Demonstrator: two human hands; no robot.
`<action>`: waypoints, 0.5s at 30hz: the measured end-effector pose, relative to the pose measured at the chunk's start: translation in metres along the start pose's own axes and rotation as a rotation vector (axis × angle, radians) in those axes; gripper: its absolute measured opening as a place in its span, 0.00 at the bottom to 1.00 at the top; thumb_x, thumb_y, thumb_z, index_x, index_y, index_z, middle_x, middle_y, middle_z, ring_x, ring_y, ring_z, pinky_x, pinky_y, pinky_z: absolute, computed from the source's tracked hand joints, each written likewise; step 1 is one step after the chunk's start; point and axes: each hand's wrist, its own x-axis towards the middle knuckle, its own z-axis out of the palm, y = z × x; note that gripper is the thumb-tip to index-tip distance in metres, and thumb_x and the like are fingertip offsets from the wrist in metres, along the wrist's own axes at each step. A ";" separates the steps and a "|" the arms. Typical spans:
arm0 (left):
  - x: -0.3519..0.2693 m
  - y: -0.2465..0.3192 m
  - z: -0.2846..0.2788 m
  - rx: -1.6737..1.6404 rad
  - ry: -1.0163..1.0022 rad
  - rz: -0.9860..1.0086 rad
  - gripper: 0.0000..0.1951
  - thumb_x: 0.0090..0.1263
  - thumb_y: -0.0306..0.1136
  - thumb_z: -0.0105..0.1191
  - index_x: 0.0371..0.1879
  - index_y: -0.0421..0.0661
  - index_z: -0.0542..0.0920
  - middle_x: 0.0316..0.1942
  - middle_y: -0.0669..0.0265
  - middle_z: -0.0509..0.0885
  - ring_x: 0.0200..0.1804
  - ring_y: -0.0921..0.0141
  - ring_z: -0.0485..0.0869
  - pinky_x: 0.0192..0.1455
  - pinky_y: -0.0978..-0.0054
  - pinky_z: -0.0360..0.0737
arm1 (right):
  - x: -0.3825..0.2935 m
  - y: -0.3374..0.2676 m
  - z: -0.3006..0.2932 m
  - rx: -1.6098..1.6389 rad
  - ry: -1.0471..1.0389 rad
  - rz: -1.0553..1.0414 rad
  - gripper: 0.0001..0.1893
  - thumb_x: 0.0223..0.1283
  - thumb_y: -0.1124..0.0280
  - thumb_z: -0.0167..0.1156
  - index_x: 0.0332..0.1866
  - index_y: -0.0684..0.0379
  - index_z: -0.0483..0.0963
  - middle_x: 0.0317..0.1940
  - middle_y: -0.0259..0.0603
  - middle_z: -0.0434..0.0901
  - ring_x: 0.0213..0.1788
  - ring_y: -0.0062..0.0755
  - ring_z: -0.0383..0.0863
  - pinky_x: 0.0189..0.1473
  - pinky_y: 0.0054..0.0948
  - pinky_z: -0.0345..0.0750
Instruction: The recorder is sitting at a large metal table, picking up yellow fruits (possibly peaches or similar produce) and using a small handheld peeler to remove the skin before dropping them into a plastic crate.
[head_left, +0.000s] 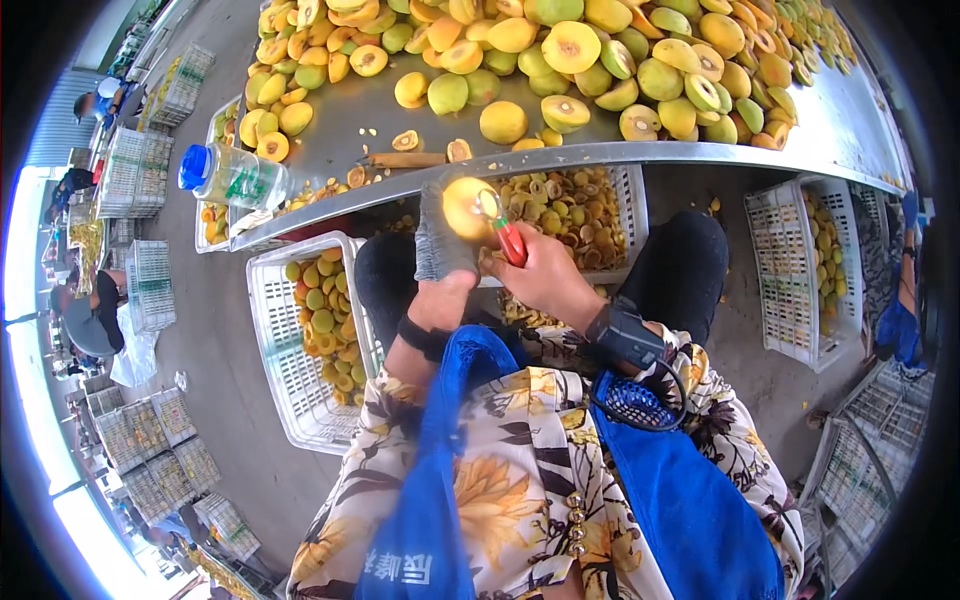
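My left hand, in a grey knit glove, holds a yellow peach just in front of the table edge. Glare washes out the fruit's surface, so I cannot tell how much of it is cut. My right hand grips the red handle of a pitting spoon. The spoon's metal loop is against the right side of the peach. Below the hands, a white plastic crate between my knees holds many cut fruit pieces. On the metal table lie whole and halved peaches.
A wooden-handled tool lies near the table edge. A blue-capped plastic bottle is at the left corner. Crates of peaches stand left and right of my legs. Another person's arm shows at far right.
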 end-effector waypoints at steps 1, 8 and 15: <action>-0.010 -0.008 -0.001 -0.020 -0.033 -0.042 0.14 0.59 0.31 0.45 0.44 0.42 0.70 0.41 0.62 0.74 0.45 0.66 0.72 0.47 0.71 0.69 | -0.003 0.000 0.002 -0.112 0.042 -0.126 0.17 0.49 0.65 0.60 0.39 0.65 0.69 0.20 0.40 0.74 0.22 0.25 0.73 0.26 0.26 0.70; -0.019 -0.014 0.014 -0.203 0.008 -0.216 0.11 0.60 0.27 0.43 0.41 0.41 0.73 0.42 0.61 0.73 0.45 0.66 0.71 0.49 0.72 0.68 | -0.005 0.007 -0.008 -0.170 0.006 -0.085 0.15 0.47 0.68 0.60 0.37 0.66 0.67 0.21 0.53 0.72 0.23 0.44 0.72 0.30 0.32 0.70; 0.046 -0.009 0.047 -0.489 0.324 -0.110 0.12 0.66 0.26 0.39 0.46 0.40 0.71 0.46 0.62 0.70 0.47 0.69 0.70 0.51 0.73 0.68 | -0.007 0.027 -0.003 -0.213 0.158 -0.150 0.13 0.48 0.70 0.58 0.36 0.67 0.67 0.21 0.55 0.72 0.28 0.50 0.76 0.31 0.35 0.71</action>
